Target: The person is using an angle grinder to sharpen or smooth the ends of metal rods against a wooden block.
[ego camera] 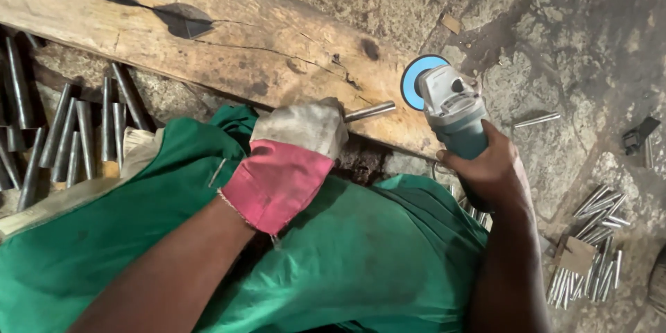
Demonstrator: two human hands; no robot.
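Gripping a short steel rod (370, 111) in a gloved left hand (291, 159), a worker lays it on a cracked wooden beam (229, 41) — the pink-and-white glove's fingers curled tight, the rod's free end poking out past them. Just beyond that end sits the blue disc (413, 82) of an angle grinder (451, 111), the bare right hand (489, 170) wrapped fully around its body. Cut rods (590, 250) lie on the stone floor beside the right wrist — longer steel tubes (76, 132) outside the left.
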